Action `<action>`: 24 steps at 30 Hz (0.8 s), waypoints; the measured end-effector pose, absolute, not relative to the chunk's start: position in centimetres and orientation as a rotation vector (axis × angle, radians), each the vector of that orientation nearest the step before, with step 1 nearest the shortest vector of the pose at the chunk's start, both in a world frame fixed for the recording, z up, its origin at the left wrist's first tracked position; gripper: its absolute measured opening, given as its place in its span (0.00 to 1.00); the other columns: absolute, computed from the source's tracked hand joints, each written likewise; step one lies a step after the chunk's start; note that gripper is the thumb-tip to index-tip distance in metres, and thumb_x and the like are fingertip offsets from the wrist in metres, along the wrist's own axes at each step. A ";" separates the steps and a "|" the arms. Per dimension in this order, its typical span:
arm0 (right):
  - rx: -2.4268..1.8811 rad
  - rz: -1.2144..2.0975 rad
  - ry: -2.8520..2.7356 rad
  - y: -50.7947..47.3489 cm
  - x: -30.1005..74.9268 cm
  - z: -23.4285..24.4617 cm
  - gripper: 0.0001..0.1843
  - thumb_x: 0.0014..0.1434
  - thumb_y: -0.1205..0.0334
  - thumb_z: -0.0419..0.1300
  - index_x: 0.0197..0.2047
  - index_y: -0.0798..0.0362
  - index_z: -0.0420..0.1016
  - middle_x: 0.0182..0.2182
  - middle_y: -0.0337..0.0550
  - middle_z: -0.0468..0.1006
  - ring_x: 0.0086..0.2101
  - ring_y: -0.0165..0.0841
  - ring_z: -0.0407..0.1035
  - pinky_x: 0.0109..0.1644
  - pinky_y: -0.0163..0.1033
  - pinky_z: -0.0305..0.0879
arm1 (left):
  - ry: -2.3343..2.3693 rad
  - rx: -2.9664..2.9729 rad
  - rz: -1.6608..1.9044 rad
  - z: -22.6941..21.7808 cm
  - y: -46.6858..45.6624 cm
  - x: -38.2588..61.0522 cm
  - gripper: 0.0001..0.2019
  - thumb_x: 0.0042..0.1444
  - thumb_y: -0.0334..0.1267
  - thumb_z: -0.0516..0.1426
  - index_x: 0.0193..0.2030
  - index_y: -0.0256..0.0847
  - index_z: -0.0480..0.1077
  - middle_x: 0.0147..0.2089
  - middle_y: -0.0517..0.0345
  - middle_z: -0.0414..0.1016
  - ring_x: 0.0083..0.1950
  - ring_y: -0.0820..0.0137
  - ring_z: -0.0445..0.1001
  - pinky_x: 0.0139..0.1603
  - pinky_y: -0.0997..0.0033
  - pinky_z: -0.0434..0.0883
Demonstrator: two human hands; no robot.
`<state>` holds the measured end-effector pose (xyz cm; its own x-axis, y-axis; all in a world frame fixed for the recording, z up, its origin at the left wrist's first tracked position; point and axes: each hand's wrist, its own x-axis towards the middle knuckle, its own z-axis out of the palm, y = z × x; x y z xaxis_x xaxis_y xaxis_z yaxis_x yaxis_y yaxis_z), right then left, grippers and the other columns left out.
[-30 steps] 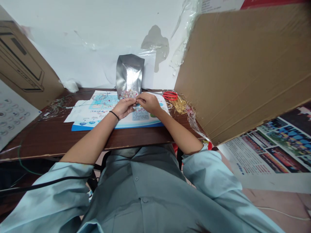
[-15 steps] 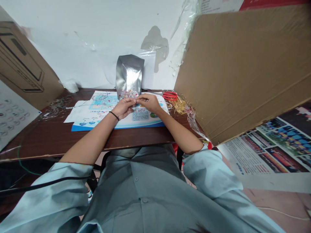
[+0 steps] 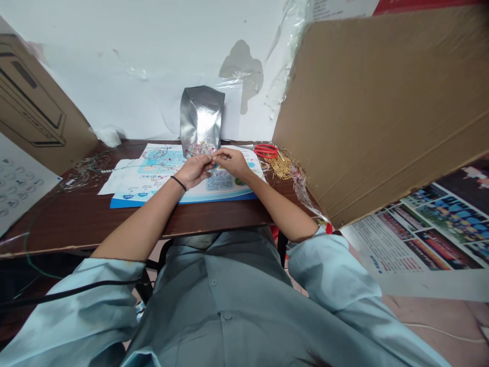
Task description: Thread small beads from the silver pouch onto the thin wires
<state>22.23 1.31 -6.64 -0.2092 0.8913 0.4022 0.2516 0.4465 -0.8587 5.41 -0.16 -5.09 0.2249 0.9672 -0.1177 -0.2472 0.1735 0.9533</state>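
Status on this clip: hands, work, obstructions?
Left hand, right hand meet over printed sheet; fingers pinch something too small to tell. Beads at silver foil pouch. Red-handled scissors off to right.

Bright, flat indoor light over everything; soft, faint shadow beneath the wooden desk edge (image 3: 95, 240); sharp white glare across the foil pouch (image 3: 200, 114); heavy wide-angle bowing toward the frame edges, stretching the cardboard sheet (image 3: 374, 112); fine detail slightly soft throughout.

Anything between the hands (image 3: 229, 162) hidden, heaped beads (image 3: 199, 149) too small to tell
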 end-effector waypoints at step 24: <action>-1.209 0.599 -2.025 0.8 22.7 -6.6 0.07 0.62 0.69 0.59 0.33 0.48 0.71 0.28 0.34 0.75 0.34 0.35 0.68 0.46 0.40 0.64 | 0.830 0.916 1.241 -3.6 0.7 4.0 0.17 0.64 0.36 0.70 0.32 0.40 0.66 0.26 0.65 0.69 0.23 0.82 0.63 0.22 0.82 0.61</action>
